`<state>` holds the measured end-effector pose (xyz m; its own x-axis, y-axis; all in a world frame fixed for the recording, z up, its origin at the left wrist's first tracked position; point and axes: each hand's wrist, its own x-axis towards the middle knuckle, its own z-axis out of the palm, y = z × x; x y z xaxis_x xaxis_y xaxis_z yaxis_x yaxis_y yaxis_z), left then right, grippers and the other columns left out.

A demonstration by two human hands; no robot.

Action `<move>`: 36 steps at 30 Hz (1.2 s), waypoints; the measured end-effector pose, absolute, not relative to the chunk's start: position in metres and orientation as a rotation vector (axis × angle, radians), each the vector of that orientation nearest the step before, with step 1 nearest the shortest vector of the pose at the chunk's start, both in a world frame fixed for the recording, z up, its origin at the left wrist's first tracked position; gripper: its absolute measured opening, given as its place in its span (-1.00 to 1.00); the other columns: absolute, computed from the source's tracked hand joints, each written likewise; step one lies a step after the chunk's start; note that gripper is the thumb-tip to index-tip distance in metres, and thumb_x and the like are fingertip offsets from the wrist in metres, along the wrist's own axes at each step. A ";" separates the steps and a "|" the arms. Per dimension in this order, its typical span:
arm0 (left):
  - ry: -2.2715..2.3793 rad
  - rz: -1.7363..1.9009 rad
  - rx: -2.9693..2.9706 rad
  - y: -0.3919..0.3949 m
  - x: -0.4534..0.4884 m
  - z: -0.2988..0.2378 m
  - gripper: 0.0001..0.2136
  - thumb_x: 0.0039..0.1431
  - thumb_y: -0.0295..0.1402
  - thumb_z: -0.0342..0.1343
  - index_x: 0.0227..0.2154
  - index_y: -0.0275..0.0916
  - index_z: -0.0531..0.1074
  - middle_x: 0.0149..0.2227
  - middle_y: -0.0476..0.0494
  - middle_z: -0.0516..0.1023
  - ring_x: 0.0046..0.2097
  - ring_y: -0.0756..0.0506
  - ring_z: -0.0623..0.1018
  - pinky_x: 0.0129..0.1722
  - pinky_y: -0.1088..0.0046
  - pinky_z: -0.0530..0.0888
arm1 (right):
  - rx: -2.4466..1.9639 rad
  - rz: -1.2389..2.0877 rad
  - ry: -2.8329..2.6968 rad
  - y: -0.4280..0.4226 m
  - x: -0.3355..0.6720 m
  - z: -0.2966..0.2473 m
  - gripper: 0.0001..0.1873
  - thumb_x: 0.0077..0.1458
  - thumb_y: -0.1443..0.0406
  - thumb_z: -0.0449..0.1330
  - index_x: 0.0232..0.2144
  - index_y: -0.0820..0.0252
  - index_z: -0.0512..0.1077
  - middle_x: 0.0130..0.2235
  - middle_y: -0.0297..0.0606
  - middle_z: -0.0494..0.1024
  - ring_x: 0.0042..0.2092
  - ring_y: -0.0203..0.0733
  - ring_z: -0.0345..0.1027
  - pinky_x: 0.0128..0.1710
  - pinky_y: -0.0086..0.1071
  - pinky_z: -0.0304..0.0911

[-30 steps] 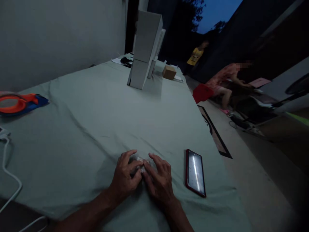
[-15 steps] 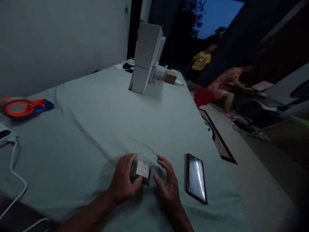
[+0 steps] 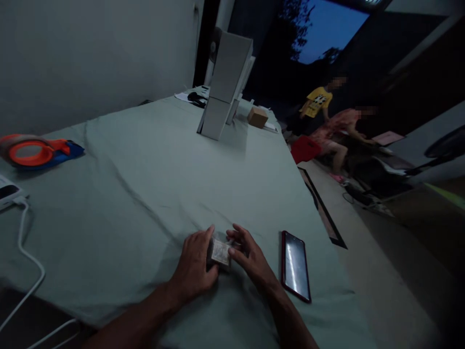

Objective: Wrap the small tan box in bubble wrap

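A small dark box with a pale printed label on top lies on the cloth-covered table, between my two hands. My left hand is wrapped round its left side, fingers along the far edge and thumb at the near edge. From the right, my right hand has its thumb at the label's edge and its bent fingers at the far right corner. The box's left side is hidden by my left hand. Close by on the right, a phone in a dark red case lies face up.
An orange and blue tape dispenser and a white device with a cable are at the left. Tall white boxes and a small brown box stand farther back. Two people are beyond the table's right edge.
My right hand has moved left, from apart to touching the box's right side. My left hand stays round the box. The camera view has shifted slightly.
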<state>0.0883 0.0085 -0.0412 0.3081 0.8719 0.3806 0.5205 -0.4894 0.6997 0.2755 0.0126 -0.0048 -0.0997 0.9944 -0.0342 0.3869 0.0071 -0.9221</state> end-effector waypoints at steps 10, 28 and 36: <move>1.239 1.065 2.091 0.010 0.089 -0.042 -0.21 -0.07 -0.46 0.05 0.29 -0.29 -0.06 0.08 -0.33 0.35 0.09 -0.28 0.35 0.11 0.03 0.26 | -1.359 0.934 -1.984 0.014 0.283 0.015 -0.49 0.03 0.19 0.27 0.05 0.13 0.35 0.03 -0.12 0.49 0.02 -0.05 0.40 0.03 -0.12 0.31; 1.021 1.203 2.088 0.013 0.088 -0.045 -0.15 -0.08 -0.58 -0.02 0.32 -0.20 -0.19 0.30 -0.33 0.06 0.33 -0.28 0.09 0.28 0.00 0.15 | -1.479 0.625 -1.582 0.039 0.255 0.026 -0.72 0.16 0.13 0.07 -0.43 0.17 0.42 -0.46 -0.33 0.44 -0.40 -0.24 0.27 -0.38 -0.40 0.19; 0.978 1.191 1.974 0.013 0.086 -0.041 -0.15 -0.11 -0.52 0.03 0.31 -0.24 -0.14 0.30 -0.36 0.05 0.31 -0.34 0.12 0.26 -0.06 0.15 | -1.455 0.643 -1.511 0.072 0.259 0.041 -0.72 0.12 0.09 0.06 -0.46 0.16 0.35 -0.51 -0.36 0.37 -0.46 -0.27 0.21 -0.46 -0.41 0.16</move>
<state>0.0859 0.0134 -0.0408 0.3169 0.8383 0.4436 0.2720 -0.5284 0.8042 0.2594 0.0720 0.0406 0.1129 0.9613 0.2514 0.4858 0.1674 -0.8579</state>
